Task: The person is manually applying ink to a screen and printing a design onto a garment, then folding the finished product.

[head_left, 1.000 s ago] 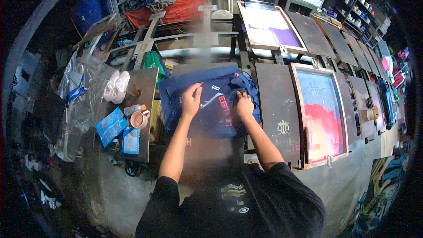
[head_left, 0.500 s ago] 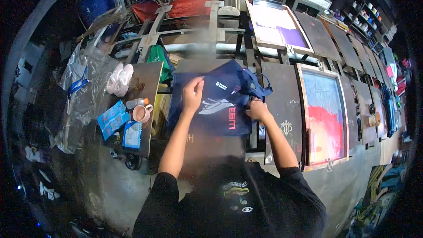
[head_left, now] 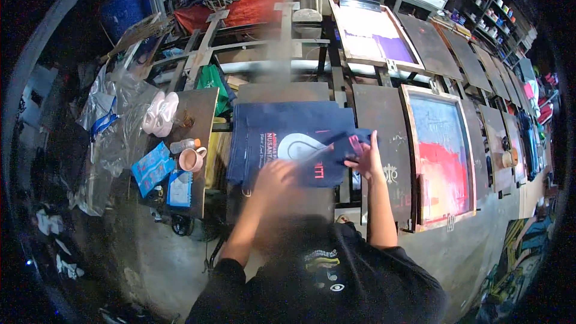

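A dark blue cloth bag (head_left: 282, 138) with a white and red print lies flat on a platen in front of me. My right hand (head_left: 363, 155) grips the bag's folded right edge near its handle. Blurred by motion, my left hand (head_left: 277, 175) hovers over the bag's lower middle, close to the print, and I cannot tell whether it touches the cloth.
A framed screen with red and blue ink (head_left: 441, 153) lies to the right. Another screen with purple ink (head_left: 375, 33) sits further back. On a board to the left stand a pink cup (head_left: 192, 159), blue packets (head_left: 153, 168) and pale rolled cloth (head_left: 159, 114). Clear plastic bags (head_left: 114, 126) hang at far left.
The bag now lies spread flat with its print showing. My right hand has shifted right to the bag's edge. My left hand has moved down and toward the middle, blurred.
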Available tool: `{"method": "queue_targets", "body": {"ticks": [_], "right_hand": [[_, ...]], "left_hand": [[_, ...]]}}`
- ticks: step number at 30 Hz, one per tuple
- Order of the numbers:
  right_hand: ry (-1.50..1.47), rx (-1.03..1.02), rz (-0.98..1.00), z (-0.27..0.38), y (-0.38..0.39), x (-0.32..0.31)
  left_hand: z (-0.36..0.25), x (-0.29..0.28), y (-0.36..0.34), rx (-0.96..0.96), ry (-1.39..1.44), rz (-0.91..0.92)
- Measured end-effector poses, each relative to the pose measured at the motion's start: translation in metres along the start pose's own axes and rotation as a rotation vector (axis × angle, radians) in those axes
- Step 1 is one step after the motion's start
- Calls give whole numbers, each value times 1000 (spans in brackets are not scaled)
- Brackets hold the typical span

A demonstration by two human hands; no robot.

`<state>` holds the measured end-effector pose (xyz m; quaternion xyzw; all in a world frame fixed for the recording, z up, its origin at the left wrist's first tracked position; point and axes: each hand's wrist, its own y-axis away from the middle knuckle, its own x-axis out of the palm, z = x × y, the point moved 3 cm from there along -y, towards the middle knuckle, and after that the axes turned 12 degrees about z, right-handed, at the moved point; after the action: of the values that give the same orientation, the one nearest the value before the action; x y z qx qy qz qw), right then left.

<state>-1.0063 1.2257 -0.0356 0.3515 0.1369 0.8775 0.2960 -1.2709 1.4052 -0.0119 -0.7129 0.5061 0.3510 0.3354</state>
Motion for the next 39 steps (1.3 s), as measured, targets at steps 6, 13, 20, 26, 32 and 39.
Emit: {"method": "queue_targets", "body": {"ticks": [6, 13, 20, 26, 32, 39], "right_hand": [[639, -116, -194, 12, 11, 20], [585, -583, -87, 76, -21, 83], [459, -774, -102, 89, 7, 109], [547, -454, -315, -10, 4, 46], [856, -354, -426, -75, -29, -34], [928, -278, -460, -85, -11, -38]], "left_hand": [[48, -20, 53, -244, -65, 61], [38, -140, 0, -36, -248, -471], [12, -186, 4, 24, -323, -673], [58, -77, 60, -185, -98, -513], [82, -19, 85, -394, -45, 27], [81, -19, 83, -553, -75, 234]]}}
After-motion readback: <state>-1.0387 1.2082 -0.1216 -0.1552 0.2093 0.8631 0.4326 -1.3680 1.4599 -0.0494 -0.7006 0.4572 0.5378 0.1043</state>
